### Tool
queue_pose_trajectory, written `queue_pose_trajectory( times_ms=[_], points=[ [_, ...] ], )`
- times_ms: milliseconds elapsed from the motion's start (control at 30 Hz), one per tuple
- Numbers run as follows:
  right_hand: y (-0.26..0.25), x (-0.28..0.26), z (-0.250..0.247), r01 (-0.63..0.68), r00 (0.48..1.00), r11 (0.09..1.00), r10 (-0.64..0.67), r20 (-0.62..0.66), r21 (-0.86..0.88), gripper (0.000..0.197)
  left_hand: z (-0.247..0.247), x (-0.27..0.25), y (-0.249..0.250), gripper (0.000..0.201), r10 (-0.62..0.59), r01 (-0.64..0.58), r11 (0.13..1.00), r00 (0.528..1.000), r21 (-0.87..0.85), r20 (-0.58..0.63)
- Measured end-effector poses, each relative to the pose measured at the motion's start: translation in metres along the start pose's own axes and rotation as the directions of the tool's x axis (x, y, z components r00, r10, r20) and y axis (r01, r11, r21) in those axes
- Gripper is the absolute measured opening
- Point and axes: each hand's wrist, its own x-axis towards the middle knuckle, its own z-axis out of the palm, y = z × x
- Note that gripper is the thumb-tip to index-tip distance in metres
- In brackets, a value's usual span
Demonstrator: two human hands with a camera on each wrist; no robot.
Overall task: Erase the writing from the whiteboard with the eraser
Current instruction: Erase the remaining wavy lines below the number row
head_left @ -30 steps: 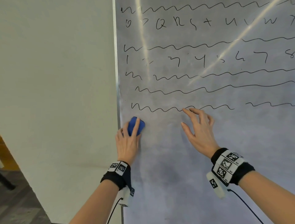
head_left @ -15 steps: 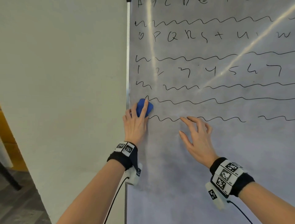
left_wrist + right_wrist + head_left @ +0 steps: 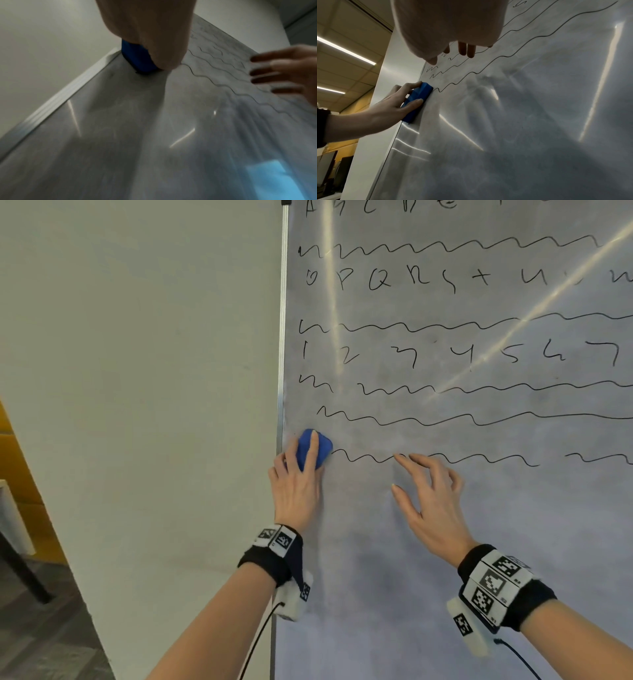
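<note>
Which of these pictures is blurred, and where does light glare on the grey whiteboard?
Left wrist view: motion-blurred, mostly low on the grey whiteboard; blue block eraser soft. Head view: sharp, two pale glare streaks crossing the writing. Right wrist view: sharp, bright reflected strips and the right hand casting a shadow on the board.

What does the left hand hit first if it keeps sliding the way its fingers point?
Left hand with the eraser points up the whiteboard. First in line, probably, is the left end of the wavy line just above; no solid obstacle shows.
</note>
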Motion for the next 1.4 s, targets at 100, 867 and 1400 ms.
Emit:
queue_pose_trajectory(
  times_ms=[100, 867, 1400],
  points=[
    [0.004, -0.005, 0.000, 0.000, 1.000, 1.000, 0.000, 0.011, -0.010, 0.047, 0.005, -0.026, 0.011, 0.081, 0.222, -0.222, 0.975, 0.973, -0.009, 0.065],
    [0.011, -0.007, -0.010, -0.011, 1.000, 1.000, 0.011, -0.004, -0.010, 0.047, -0.003, -0.017, 0.039, 0.074, 0.145, -0.138, 0.987, 0.985, -0.088, 0.089],
    [-0.031, -0.004, 0.026, 0.156, 0.973, 0.986, -0.142, 0.181, -0.063, 0.065, -0.022, -0.014, 0.013, 0.060, 0.121, -0.041, 0.951, 0.961, -0.307, 0.248]
  ],
)
